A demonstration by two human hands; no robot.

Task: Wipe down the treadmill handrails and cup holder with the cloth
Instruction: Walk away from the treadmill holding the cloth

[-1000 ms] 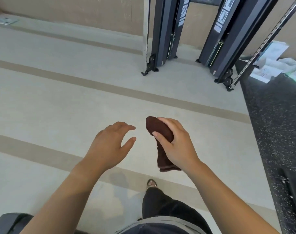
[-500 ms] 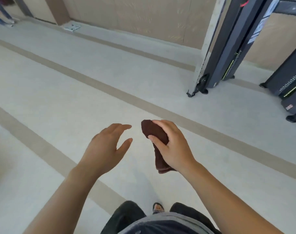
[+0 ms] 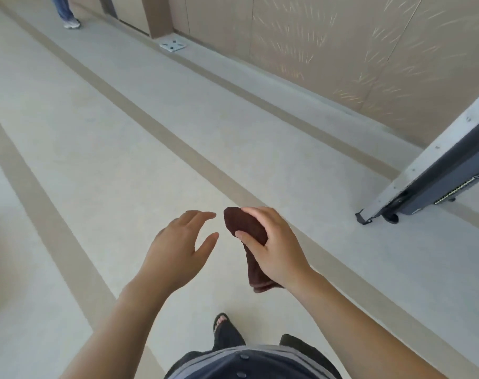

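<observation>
A dark brown cloth is bunched in my right hand, its lower end hanging below the palm. My left hand hovers just left of it, fingers spread and empty, a small gap from the cloth. Both hands are held over bare floor in front of me. No treadmill, handrail or cup holder is in view.
A black and grey machine upright slants in at the right, its foot on the floor. A beige panelled wall runs along the back. Another person's legs stand far left. A metal floor plate lies by the wall.
The view has swung left: the black machine uprights slid off to the right and the far corridor with a person's legs came in. My hands keep the same pose.
</observation>
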